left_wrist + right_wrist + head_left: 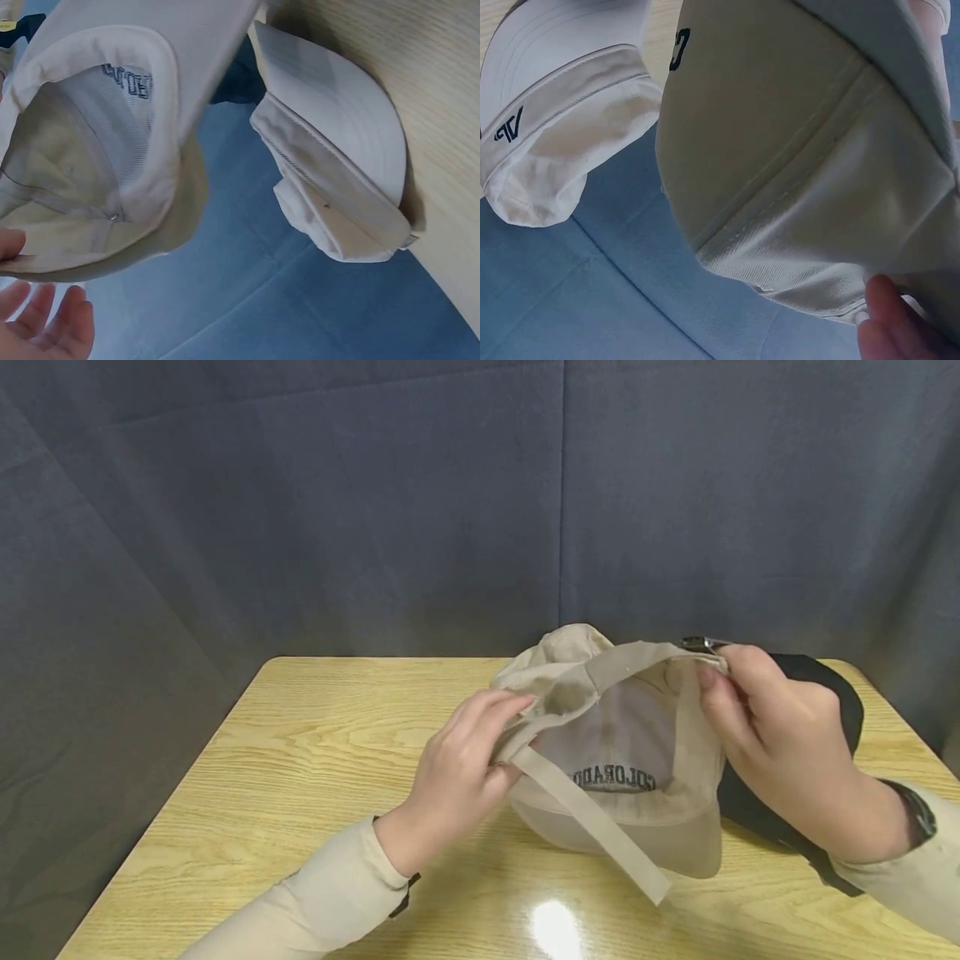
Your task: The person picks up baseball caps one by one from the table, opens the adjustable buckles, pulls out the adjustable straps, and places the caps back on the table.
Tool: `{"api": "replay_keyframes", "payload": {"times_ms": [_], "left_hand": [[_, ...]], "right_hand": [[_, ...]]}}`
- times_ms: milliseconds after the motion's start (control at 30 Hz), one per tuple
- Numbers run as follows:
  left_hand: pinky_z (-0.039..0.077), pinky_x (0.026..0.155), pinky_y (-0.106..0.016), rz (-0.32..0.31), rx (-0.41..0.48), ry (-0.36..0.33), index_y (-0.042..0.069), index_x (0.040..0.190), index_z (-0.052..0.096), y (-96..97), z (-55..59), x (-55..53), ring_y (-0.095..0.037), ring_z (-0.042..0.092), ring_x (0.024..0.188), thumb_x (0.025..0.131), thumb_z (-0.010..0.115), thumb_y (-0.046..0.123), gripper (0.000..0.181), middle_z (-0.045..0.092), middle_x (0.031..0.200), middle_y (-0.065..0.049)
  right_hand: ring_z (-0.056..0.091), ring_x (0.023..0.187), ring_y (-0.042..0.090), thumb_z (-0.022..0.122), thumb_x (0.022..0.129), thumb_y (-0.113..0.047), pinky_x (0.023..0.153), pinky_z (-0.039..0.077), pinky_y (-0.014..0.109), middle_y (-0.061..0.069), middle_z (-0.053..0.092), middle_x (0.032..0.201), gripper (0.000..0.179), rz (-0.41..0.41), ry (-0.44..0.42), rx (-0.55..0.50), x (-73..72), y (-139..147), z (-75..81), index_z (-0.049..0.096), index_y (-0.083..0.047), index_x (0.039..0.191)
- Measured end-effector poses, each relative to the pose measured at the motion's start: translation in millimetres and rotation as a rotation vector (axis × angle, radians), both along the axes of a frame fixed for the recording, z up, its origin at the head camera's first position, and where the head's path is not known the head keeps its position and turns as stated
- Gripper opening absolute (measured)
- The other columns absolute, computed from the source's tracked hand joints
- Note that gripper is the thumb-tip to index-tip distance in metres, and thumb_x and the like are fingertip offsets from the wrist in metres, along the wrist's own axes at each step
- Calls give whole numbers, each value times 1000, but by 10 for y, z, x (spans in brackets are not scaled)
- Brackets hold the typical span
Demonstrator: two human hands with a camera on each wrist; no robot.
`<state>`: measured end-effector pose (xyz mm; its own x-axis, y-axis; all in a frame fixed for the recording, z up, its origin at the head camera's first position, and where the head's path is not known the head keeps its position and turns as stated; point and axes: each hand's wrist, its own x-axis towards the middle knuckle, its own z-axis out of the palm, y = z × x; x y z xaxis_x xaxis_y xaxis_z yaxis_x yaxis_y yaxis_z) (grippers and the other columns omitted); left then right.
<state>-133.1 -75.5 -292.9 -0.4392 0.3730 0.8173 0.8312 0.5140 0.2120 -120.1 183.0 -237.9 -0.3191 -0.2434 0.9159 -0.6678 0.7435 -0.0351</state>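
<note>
A beige cap (622, 835) is held up over the table, its inside facing me and reversed "COLORADO" lettering showing through. My left hand (465, 756) grips the rear edge at the left, where a loose fabric strap (600, 827) hangs down. My right hand (795, 735) pinches the other side of the band beside a metal buckle (701, 644). In the left wrist view, the left fingers (56, 322) are below the cap's edge. The right wrist view shows the crown (780, 150) from outside, with fingertips (889, 315) at its lower edge.
A second light-coloured cap (337, 150) lies on the table, brim and crown visible in both wrist views. Behind my right hand sits a black cap (825, 693), partly hidden. The wooden table (300, 760) ends at a dark curtain (420, 510).
</note>
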Motion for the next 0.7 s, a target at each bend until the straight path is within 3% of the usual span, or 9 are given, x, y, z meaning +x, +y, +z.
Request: {"api": "replay_keyframes", "payload": {"times_ms": [100, 300, 367, 433, 567, 700], "left_hand": [[55, 81, -37, 22, -6, -60, -3, 119, 60, -28, -26, -1, -27, 62, 103, 65, 71, -11, 55, 63, 114, -15], [54, 68, -35, 89, -36, -234, -3, 122, 58, -69, -69, -22, -24, 63, 89, 70, 71, -7, 53, 65, 107, -11], [54, 68, -36, 118, -49, -344, -4, 125, 57, -78, -73, -28, -23, 64, 88, 77, 71, -2, 50, 66, 107, -11], [53, 71, -37, 130, -47, -501, -3, 129, 55, -87, -76, -37, -23, 65, 90, 82, 68, 3, 49, 66, 110, -12], [53, 83, -40, 95, 28, -819, -2, 134, 52, -108, -120, -83, -25, 65, 99, 90, 58, 8, 45, 67, 116, -14], [52, 88, -42, 16, 151, -988, -4, 130, 55, -137, -192, -130, -27, 63, 104, 94, 47, 6, 39, 65, 119, -16]], "right_hand": [[27, 44, 10, 41, 104, -35, 38, 22, 25, 3, 41, 63, 41, -1, 14, -7, -4, 7, -12, 51, 0, 86], [27, 43, 10, 42, 104, -35, 38, 23, 25, 5, 44, 64, 40, 5, 35, -17, -18, 16, -29, 52, 0, 87], [27, 43, 10, 42, 104, -35, 38, 23, 25, 5, 44, 64, 41, 5, 40, -22, -23, 18, -32, 52, 1, 87], [28, 43, 11, 42, 104, -35, 38, 24, 25, 7, 46, 65, 41, 6, 46, -32, -30, 18, -33, 53, 1, 87], [28, 43, 11, 42, 104, -35, 39, 24, 25, 8, 46, 65, 42, 13, 59, -51, -40, 9, -30, 52, 2, 86], [28, 43, 12, 42, 104, -35, 39, 24, 25, 8, 44, 64, 43, 13, 60, -67, -38, -12, -21, 51, 1, 84]]}}
